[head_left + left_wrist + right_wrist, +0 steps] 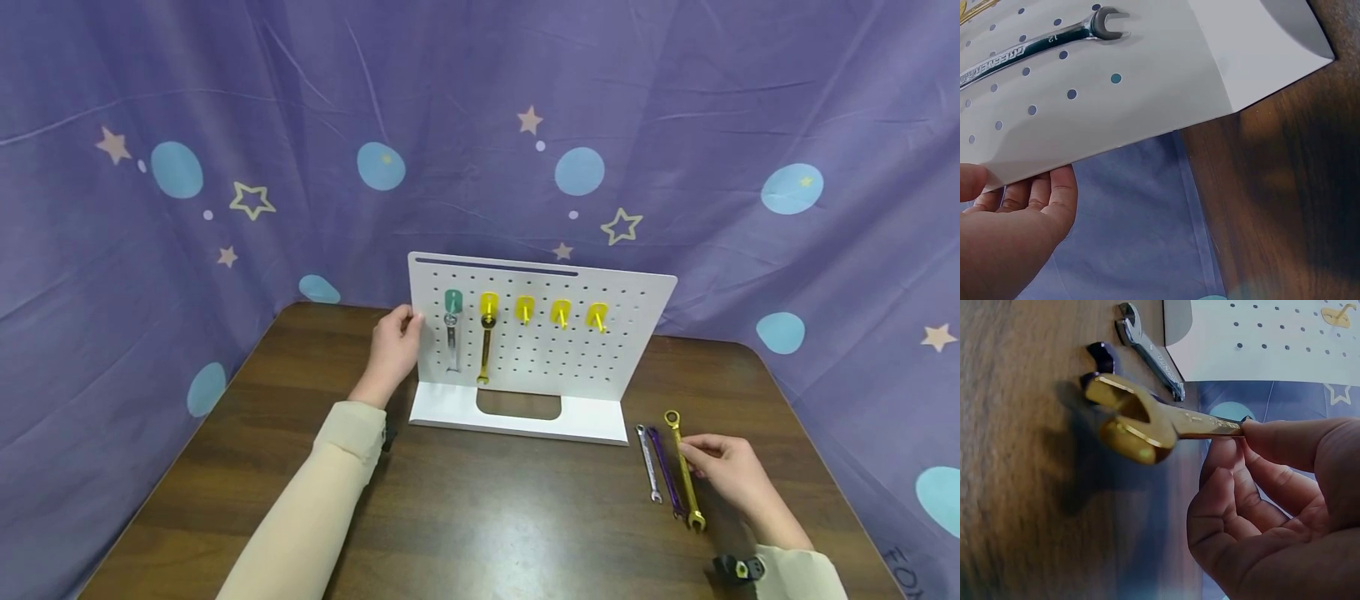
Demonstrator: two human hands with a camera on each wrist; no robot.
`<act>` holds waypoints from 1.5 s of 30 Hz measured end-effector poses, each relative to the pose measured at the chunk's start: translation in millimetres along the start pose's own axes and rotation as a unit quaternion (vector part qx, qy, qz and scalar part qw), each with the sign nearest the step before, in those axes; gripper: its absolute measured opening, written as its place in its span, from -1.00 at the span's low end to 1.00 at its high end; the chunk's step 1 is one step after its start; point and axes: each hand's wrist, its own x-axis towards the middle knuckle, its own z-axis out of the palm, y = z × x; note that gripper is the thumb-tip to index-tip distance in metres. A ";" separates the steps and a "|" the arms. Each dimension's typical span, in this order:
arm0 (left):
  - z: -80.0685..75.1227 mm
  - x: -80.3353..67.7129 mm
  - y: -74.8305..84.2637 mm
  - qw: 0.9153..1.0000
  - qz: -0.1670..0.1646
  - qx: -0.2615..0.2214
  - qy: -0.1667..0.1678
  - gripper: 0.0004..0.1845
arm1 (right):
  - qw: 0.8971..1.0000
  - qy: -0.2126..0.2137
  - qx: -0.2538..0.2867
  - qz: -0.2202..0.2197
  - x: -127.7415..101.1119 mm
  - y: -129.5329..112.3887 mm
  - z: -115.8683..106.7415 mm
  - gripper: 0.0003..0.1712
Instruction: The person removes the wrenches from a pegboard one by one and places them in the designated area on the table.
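A white pegboard stand point(540, 333) is upright mid-table. A silver wrench point(452, 346) hangs from its green hook and a gold wrench point(485, 350) from the first yellow hook; three more yellow hooks point(560, 313) are bare. My left hand point(408, 321) holds the board's left edge, with the thumb in front and the fingers point(1041, 194) behind. My right hand point(693, 454) pinches the shaft of a second gold wrench point(684, 471) lying on the table at the right; its open end point(1129, 419) is raised slightly. Beside it lie a purple wrench point(663, 471) and a small silver wrench point(648, 462).
The dark wooden table point(487, 517) is enclosed on three sides by a purple star-patterned cloth point(480, 150). The pegboard's white base point(517, 421) juts toward me. Both forearms wear beige sleeves point(315, 500).
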 end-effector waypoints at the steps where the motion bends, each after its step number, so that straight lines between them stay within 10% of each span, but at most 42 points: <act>1: 0.1 -0.3 0.0 1.000 -0.001 -0.001 -0.001 -0.78 | 1.000 -0.002 -0.004 0.002 0.0 0.3 -0.2 -0.72; 45: 1.0 0.1 -0.7 1.000 0.004 0.004 0.007 -0.78 | 0.988 0.006 -0.157 0.011 4.9 9.6 2.5 -0.86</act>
